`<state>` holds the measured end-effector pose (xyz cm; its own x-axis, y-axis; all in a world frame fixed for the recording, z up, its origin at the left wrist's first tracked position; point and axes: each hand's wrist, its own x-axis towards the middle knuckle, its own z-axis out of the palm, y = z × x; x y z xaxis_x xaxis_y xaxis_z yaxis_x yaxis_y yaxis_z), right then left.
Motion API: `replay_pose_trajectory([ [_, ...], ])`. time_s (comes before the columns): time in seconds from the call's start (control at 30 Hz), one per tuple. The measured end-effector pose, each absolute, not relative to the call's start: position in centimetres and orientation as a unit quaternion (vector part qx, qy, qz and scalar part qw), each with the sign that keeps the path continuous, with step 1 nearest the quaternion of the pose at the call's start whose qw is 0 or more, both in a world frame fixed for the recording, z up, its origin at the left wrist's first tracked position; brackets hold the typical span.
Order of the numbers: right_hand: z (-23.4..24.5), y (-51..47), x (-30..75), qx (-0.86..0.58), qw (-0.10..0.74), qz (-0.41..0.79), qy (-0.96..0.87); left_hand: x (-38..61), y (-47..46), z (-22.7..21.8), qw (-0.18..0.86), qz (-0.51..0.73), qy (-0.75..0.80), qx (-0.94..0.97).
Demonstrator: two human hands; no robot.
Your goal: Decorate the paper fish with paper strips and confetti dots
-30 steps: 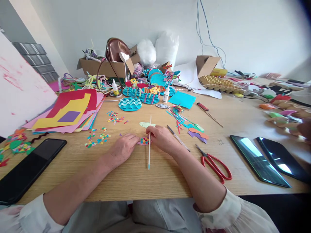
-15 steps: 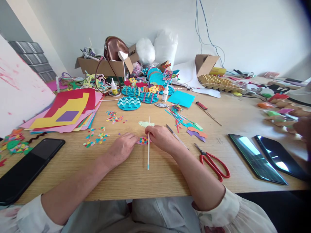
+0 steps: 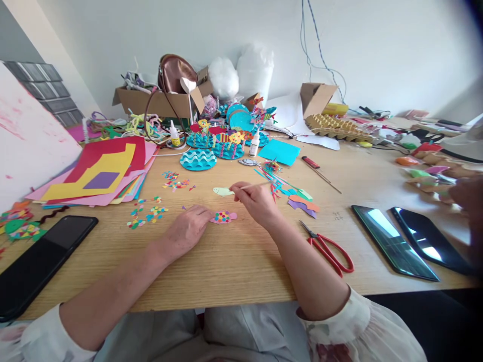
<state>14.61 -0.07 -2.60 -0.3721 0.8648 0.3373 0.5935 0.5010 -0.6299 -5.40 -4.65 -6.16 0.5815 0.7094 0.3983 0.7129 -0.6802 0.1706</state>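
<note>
A pink paper fish (image 3: 223, 216) covered with coloured dots lies flat on the table, its tail to the right. The bent fingertips of my left hand (image 3: 190, 225) hold down its left end. My right hand (image 3: 258, 202) is raised just beyond the fish's tail. Its thumb and fingers pinch a thin white stick (image 3: 251, 186), which lies nearly level and points right. A pale green paper fish (image 3: 223, 191) lies behind the pink one, its right end by my right fingertips. Small round paper dots (image 3: 154, 213) are scattered left of my left hand.
Red-handled scissors (image 3: 327, 250) lie beside my right forearm. Phones (image 3: 45, 261) rest on both sides. Stacked coloured paper (image 3: 94, 171) is at left. Glue bottles (image 3: 254, 145), blue wave-edged discs (image 3: 198, 160) and boxes (image 3: 141, 104) stand behind. Another person's hand (image 3: 468, 201) shows at far right.
My right hand has moved slightly right and up, turning the stick from upright across the pink fish to nearly level. The fish's tail now shows. My left hand stays on the fish.
</note>
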Motion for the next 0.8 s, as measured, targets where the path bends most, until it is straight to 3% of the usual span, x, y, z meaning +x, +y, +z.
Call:
replay_pose_trajectory([
  [0.17,-2.2,-0.5,14.8,-0.46,0.367,0.267,-0.763,-5.4,-4.7,-6.0,0.009,-0.228,-0.397,-0.889],
  [0.8,-1.7,-1.6,13.7,-0.452,0.287,0.278,-0.797,-5.3,-4.7,-6.1,0.005,-0.231,-0.387,-0.893],
])
